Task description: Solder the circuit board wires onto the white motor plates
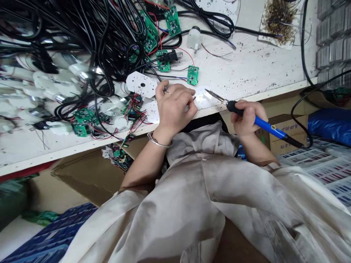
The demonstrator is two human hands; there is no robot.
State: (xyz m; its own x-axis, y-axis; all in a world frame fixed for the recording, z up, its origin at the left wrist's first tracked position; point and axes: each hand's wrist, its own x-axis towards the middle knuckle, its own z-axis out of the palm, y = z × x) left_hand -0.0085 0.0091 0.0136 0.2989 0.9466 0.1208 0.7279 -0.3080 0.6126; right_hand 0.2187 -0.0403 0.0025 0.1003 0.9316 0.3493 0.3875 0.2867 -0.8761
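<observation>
Holding soldering iron [263, 123] across bench edge [285, 89] — tip free

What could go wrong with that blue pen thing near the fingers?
That blue-handled soldering iron in the right hand may be hot, and its metal tip points close to the left hand's fingers, so they could get burned. The tip could also touch the white circuit board and damage it.

Soldering iron [263, 123]: glossy blue plastic handle, bare metal tip. Table [255, 62]: matt white, speckled. Smock [192, 197]: creased matt cloth.
</observation>
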